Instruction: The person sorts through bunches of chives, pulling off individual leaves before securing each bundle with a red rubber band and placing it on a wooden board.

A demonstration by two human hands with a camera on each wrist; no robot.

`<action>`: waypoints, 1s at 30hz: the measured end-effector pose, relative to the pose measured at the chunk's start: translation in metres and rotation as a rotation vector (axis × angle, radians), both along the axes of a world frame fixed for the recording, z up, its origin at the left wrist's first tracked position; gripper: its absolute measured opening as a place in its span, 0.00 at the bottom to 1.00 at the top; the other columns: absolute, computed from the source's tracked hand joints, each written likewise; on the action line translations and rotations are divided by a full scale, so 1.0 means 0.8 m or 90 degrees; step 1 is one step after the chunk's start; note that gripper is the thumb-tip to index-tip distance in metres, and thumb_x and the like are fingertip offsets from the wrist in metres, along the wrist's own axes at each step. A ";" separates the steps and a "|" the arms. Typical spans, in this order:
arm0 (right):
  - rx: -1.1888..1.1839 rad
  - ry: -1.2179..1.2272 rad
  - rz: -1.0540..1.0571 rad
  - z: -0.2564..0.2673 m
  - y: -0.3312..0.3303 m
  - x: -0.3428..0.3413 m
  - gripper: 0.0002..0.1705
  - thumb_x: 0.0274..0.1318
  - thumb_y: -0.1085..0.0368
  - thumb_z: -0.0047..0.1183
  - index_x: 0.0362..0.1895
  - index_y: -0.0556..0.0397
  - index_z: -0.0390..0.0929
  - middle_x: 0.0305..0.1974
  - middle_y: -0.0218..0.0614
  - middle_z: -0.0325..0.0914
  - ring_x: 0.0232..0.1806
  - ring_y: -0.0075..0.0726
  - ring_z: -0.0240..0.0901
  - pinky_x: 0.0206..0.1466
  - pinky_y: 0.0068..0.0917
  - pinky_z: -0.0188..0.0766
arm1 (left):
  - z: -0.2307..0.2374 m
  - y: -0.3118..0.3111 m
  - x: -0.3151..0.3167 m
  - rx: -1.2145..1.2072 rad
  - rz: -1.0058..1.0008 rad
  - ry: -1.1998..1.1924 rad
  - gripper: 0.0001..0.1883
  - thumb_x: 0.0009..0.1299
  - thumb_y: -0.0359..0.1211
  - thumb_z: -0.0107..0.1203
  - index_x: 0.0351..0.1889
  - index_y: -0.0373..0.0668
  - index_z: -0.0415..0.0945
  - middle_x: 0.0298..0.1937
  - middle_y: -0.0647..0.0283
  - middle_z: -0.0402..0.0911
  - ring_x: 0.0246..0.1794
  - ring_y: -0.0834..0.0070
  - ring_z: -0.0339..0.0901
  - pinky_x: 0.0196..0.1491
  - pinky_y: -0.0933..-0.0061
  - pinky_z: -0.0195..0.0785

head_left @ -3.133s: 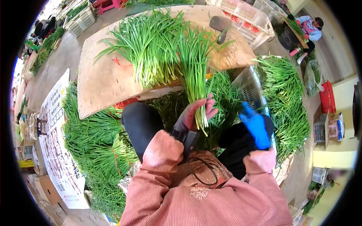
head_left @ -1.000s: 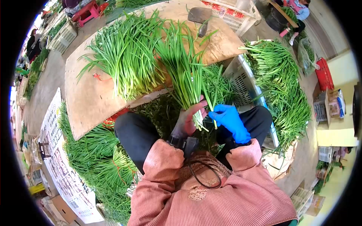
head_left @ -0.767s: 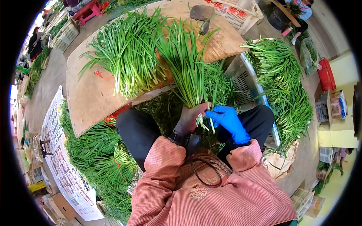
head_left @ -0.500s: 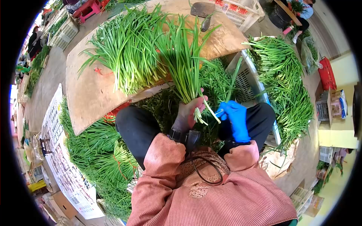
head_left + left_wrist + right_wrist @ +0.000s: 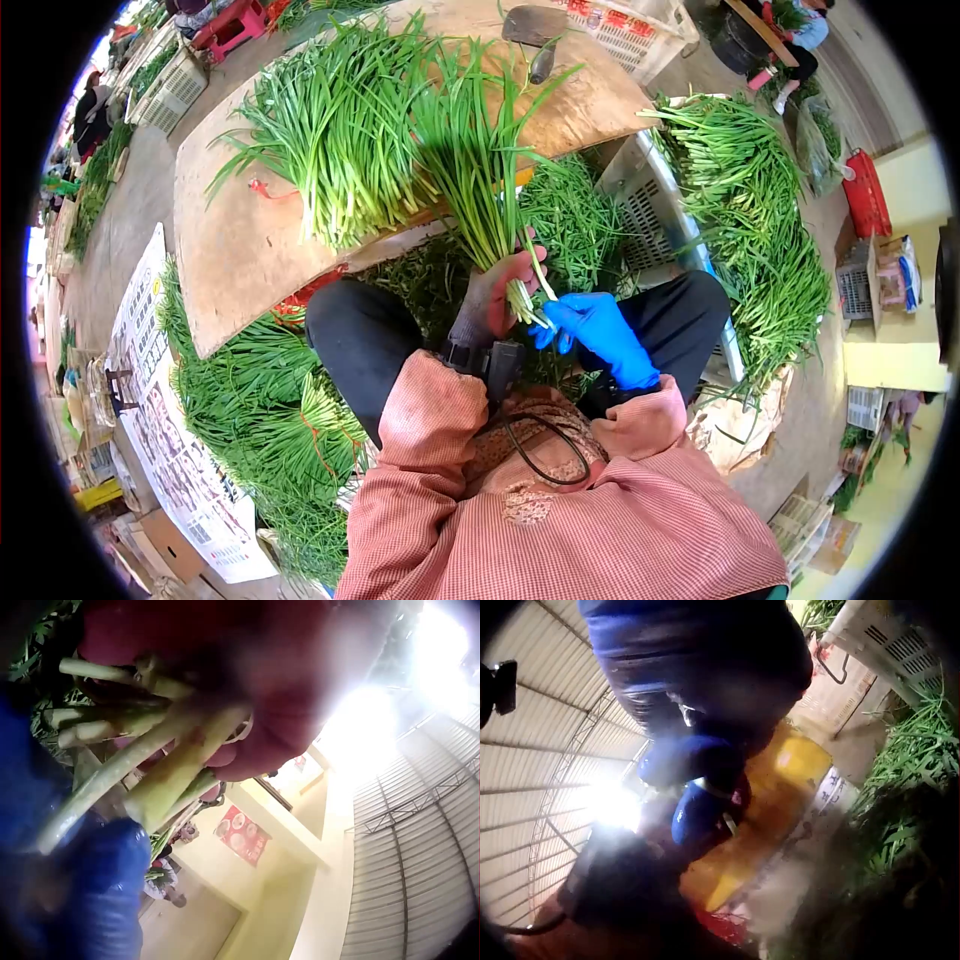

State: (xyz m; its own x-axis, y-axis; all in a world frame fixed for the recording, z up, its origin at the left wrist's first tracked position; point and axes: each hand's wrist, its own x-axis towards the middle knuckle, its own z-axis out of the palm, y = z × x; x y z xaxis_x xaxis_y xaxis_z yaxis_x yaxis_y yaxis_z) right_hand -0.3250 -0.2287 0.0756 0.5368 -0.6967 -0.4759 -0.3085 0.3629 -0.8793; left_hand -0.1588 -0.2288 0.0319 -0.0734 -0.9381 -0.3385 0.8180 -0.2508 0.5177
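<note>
A bunch of long green stalks point(image 5: 482, 215) slants down from the board, and my left hand point(image 5: 492, 295) grips its pale lower end. My right hand point(image 5: 602, 335), in a blue glove, is beside the cut ends, its thumb and finger pinching at one pale stalk point(image 5: 541, 272). In the left wrist view, several stalk ends point(image 5: 161, 780) jut from my left hand point(image 5: 262, 690) towards the blue glove point(image 5: 105, 885). The right wrist view shows the gloved fingers point(image 5: 705, 791) bent together around a small pale piece, blurred.
A larger pile of stalks point(image 5: 340, 140) lies on the wooden board point(image 5: 225, 250), with a broad blade point(image 5: 533, 26) at its far side. Bundled greens point(image 5: 260, 400) lie at the left. A crate point(image 5: 645, 210) and more greens point(image 5: 750, 230) stand at the right.
My right hand has moved left to the stalk ends. The loose green stalk that stood up from it half a second ago is no longer there. My left hand still grips the bunch.
</note>
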 end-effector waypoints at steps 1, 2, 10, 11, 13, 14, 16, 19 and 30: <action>-0.019 -0.015 -0.038 -0.003 0.002 0.005 0.14 0.59 0.60 0.49 0.33 0.59 0.79 0.28 0.33 0.79 0.21 0.22 0.73 0.23 0.20 0.68 | 0.000 0.001 0.001 -0.007 -0.004 0.012 0.25 0.58 0.29 0.58 0.55 0.40 0.66 0.39 0.65 0.76 0.32 0.77 0.73 0.34 0.78 0.69; -0.019 -0.016 -0.034 -0.010 0.003 0.007 0.14 0.59 0.60 0.49 0.33 0.59 0.79 0.28 0.33 0.79 0.21 0.22 0.73 0.23 0.20 0.68 | 0.001 0.002 0.001 -0.007 -0.001 0.012 0.25 0.58 0.29 0.58 0.55 0.40 0.66 0.39 0.65 0.76 0.32 0.77 0.73 0.34 0.78 0.69; -0.103 0.035 -0.127 -0.017 0.009 0.001 0.14 0.58 0.60 0.51 0.31 0.60 0.80 0.25 0.35 0.79 0.20 0.22 0.69 0.23 0.19 0.66 | 0.001 0.008 -0.004 0.011 0.015 -0.224 0.24 0.54 0.27 0.61 0.50 0.39 0.71 0.40 0.65 0.76 0.38 0.78 0.74 0.41 0.74 0.68; -0.079 -0.054 -0.145 -0.016 0.010 0.002 0.16 0.58 0.59 0.50 0.31 0.61 0.80 0.26 0.36 0.79 0.20 0.22 0.70 0.23 0.19 0.66 | 0.001 0.008 -0.003 0.006 0.004 -0.198 0.24 0.54 0.27 0.61 0.51 0.38 0.71 0.40 0.64 0.76 0.37 0.77 0.74 0.41 0.74 0.68; -0.062 -0.087 -0.162 -0.013 0.012 0.002 0.17 0.58 0.58 0.48 0.30 0.61 0.80 0.26 0.37 0.80 0.19 0.23 0.70 0.23 0.19 0.66 | 0.000 0.006 -0.002 -0.001 -0.007 -0.174 0.24 0.55 0.27 0.61 0.51 0.38 0.70 0.40 0.64 0.76 0.37 0.76 0.74 0.42 0.73 0.68; -0.043 -0.118 -0.180 -0.012 0.014 0.002 0.18 0.58 0.57 0.47 0.30 0.62 0.80 0.26 0.39 0.80 0.18 0.24 0.70 0.23 0.19 0.65 | -0.001 0.006 -0.001 -0.008 -0.026 -0.126 0.24 0.55 0.27 0.60 0.51 0.38 0.69 0.39 0.63 0.76 0.37 0.75 0.74 0.42 0.72 0.69; -0.012 -0.132 -0.204 -0.009 0.016 0.003 0.17 0.58 0.59 0.47 0.31 0.63 0.79 0.26 0.39 0.79 0.19 0.27 0.71 0.23 0.20 0.67 | -0.003 0.007 0.001 -0.014 -0.043 -0.079 0.24 0.55 0.27 0.59 0.52 0.38 0.69 0.38 0.62 0.76 0.36 0.74 0.74 0.42 0.71 0.69; 0.013 -0.104 -0.223 -0.011 0.015 0.001 0.16 0.58 0.62 0.46 0.31 0.64 0.79 0.25 0.40 0.79 0.19 0.29 0.72 0.23 0.22 0.68 | 0.001 0.008 0.005 -0.051 -0.075 0.021 0.26 0.55 0.27 0.59 0.54 0.37 0.66 0.36 0.61 0.75 0.35 0.73 0.74 0.44 0.69 0.70; -0.230 0.454 0.065 -0.004 0.006 -0.053 0.15 0.49 0.61 0.59 0.37 0.60 0.77 0.30 0.43 0.80 0.29 0.27 0.77 0.32 0.24 0.73 | -0.008 0.008 0.006 -0.043 -0.072 0.206 0.31 0.63 0.32 0.54 0.64 0.44 0.55 0.52 0.62 0.72 0.57 0.63 0.67 0.60 0.36 0.52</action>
